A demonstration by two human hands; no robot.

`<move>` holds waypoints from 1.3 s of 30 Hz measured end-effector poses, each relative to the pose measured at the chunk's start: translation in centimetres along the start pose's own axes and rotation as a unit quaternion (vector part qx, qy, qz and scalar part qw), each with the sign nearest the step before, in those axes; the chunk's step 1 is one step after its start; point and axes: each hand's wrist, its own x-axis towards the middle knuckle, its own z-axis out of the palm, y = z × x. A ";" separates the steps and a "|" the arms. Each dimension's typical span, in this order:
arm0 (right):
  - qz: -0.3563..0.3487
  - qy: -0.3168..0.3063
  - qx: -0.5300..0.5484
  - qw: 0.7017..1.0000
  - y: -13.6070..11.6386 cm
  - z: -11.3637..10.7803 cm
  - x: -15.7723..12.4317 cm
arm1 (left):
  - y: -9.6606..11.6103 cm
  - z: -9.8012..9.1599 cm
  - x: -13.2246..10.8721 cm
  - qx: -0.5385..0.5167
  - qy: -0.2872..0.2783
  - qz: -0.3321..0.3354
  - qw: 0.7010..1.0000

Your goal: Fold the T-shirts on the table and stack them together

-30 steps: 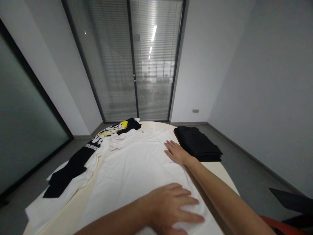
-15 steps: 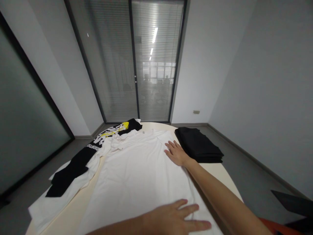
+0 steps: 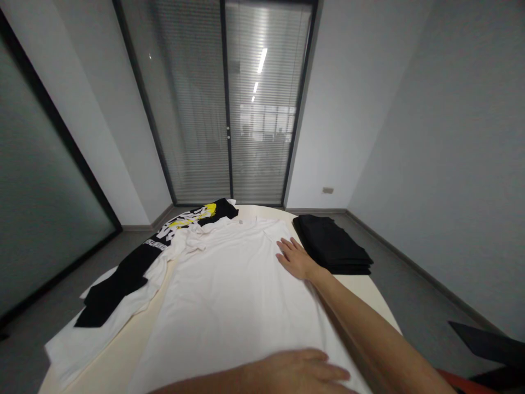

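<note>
A white T-shirt (image 3: pixel 233 290) lies spread out on the pale table (image 3: pixel 123 355), its collar end at the far side. My right hand (image 3: pixel 296 260) rests flat on the shirt's right side, close to the sleeve, with fingers stretched out and nothing in them. Nearer to me, at the bottom of the view, my left hand (image 3: pixel 301 372) reaches across the lower right part of the shirt. Its fingers are extended, slightly blurred, and partly cut off by the frame's lower edge.
A stack of folded black garments (image 3: pixel 330 243) sits at the table's right edge. Along the left edge lie a black printed T-shirt (image 3: pixel 135 268) and other white garments (image 3: pixel 77 342). Behind the table are a glass wall with blinds (image 3: pixel 262 153) and a white wall (image 3: pixel 344 98).
My left hand has slid slightly down toward me on the shirt, its fingers now closer together. My right hand stays at nearly the same spot. The view has shifted slightly.
</note>
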 end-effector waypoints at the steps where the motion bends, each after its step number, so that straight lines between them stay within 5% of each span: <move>1: 0.010 -0.003 0.001 1.000 0.0 0.0 -0.1 | -0.9 -1.0 -0.5 -0.017 -0.007 -0.045 0.999; 5: 0.036 -0.015 0.005 0.999 0.1 0.1 -0.4 | -4.7 -3.4 -3.0 -0.055 0.023 -0.320 0.945; 7: 0.017 -0.020 0.013 1.000 0.1 0.1 -0.3 | -6.1 -3.3 -4.2 -0.076 0.023 -0.398 0.914; 11: 0.009 0.023 0.041 0.999 -0.4 -0.3 0.5 | -7.3 -2.7 -5.1 -0.111 0.024 -0.414 0.903; 15: 0.167 0.121 0.017 0.978 -1.3 -1.2 1.7 | -8.2 -3.0 -4.8 -0.119 0.022 -0.414 0.902; 19: 0.315 0.076 -0.011 0.946 -2.1 -2.4 3.0 | -9.2 -2.6 -5.0 -0.059 0.040 -0.476 0.877; 25: 0.377 0.022 0.008 0.926 -2.4 -3.2 4.6 | -9.1 -1.2 -5.7 -0.081 0.010 -0.490 0.868; 32: 0.345 0.048 0.045 0.936 -2.1 -4.4 4.7 | -9.0 -1.4 -5.8 -0.096 0.044 -0.501 0.859; 39: 0.167 0.110 0.095 0.975 -4.6 -3.2 4.2 | -9.9 -0.7 -5.5 -0.052 0.175 -0.550 0.815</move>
